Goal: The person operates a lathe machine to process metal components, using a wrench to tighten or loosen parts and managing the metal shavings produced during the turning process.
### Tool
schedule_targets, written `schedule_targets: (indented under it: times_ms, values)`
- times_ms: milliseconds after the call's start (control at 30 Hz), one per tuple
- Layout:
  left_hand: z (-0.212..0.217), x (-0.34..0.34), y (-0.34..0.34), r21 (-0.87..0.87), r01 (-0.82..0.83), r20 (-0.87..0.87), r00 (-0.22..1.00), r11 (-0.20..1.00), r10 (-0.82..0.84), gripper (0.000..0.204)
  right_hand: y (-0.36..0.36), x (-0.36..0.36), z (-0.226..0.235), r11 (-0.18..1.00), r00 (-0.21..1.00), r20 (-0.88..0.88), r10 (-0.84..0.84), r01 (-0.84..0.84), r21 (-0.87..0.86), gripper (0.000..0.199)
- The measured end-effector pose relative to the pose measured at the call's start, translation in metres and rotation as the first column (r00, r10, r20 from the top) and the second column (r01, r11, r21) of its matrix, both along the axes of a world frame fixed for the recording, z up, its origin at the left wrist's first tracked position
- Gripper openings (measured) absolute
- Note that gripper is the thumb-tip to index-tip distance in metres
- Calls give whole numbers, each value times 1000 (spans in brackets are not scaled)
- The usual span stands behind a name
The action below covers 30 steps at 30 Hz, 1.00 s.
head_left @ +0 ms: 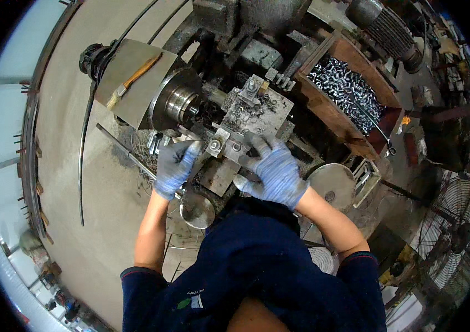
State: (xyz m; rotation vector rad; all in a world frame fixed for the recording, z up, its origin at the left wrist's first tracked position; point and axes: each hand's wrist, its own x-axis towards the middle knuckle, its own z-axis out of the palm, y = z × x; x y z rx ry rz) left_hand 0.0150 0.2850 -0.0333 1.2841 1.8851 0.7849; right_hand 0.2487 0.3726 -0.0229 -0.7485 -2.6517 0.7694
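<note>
A lathe chuck [177, 102] with a short shiny metal piece [193, 110] at its centre is in front of me on the left. My left hand [175, 166], in a grey-and-blue work glove, is just below the chuck with its fingers curled in and thumb against them; whatever it may hold is hidden. Shiny metal cylinders [155, 141] show right beside its fingers. Gloved as well, my right hand [272, 169] spreads its fingers at the near side of the tool post [229, 145], its fingertips by the clamped block. Dark chips are scattered over the slide plate [260, 113].
A brush [135, 78] lies on the headstock [135, 102]. At the right, a rusty metal bin [323, 105] holds many small metal sleeves [348, 91] and a long hooked rod. Nearer are a round disc [332, 187], a handwheel [197, 210], a lever bar [127, 152] and a caged fan [453, 229].
</note>
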Motion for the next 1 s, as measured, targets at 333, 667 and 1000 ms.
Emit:
schedule_targets:
  times_ms: [333,667,1000]
  values:
    - [3,-3,20,141,248,-359,915,958,-184,38,-4,-13,-17,994,997,-2,-80,80,67,45]
    - [7,-4,62,-49,566,-441,727,823,-526,45,-3,-17,-19,996,995,67,-79,81,-34,43]
    - [-1,-5,67,17,583,-411,745,812,-526,45,0,-21,-22,996,996,-15,-89,89,-2,44]
